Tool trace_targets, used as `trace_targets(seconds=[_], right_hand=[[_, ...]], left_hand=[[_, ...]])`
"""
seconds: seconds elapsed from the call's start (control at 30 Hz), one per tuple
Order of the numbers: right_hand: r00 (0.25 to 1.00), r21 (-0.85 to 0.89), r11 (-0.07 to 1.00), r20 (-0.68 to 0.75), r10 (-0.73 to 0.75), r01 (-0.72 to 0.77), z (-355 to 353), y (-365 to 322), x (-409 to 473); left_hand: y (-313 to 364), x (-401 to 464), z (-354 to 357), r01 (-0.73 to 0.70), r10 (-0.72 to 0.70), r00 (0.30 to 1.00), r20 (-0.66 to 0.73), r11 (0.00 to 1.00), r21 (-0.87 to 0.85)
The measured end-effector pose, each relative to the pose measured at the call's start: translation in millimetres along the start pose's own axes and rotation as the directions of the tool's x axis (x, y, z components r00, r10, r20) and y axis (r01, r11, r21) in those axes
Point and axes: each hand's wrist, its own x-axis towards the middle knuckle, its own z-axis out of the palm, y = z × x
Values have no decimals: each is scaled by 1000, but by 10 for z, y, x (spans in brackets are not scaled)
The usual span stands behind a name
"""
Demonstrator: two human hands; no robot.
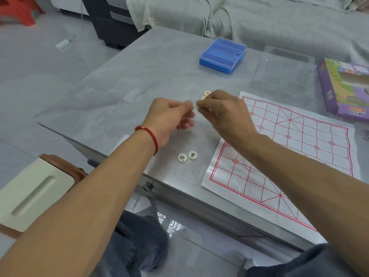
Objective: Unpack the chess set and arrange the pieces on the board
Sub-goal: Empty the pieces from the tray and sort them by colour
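White pieces pinched by right hand; left hand fingers curled alongside.

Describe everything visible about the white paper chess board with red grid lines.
The white paper chess board with red grid lines lies flat and creased on the grey table, set at a slant, near corner at the table's edge. It shows a red border, diagonal crosses and small markers. No pieces stand on it. The right forearm crosses above its near left part.
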Motion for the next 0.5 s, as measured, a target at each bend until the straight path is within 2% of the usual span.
trace_targets(seconds=[0.1,0.2,0.23,0.27,0.33,0.4,0.5], right_hand=[[998,34,998,-15,-59,60,32,-185,19],[999,118,993,38,-6,2,22,-222,52],[998,132,990,44,39,-45,7,-203,63],[993,148,983,43,108,-113,-17,-172,75],[953,208,931,43,299,-301,-84,-72,111],[881,240,851,43,471,-466,-149,51,135],[808,158,794,52,587,-587,-198,201,101]], left_hand=[[58,-39,-67,125,-106,990,97,968,-217],[37,-21,-268,122,-110,991,71,970,-210],[1,9,-359,60,-61,998,-6,994,-96],[-41,48,-451,-11,21,995,-99,994,105],[-109,100,-604,-51,194,955,-223,852,521],[-121,93,-674,-4,229,940,-253,749,663],[-118,117,-663,21,230,940,-251,696,717]])
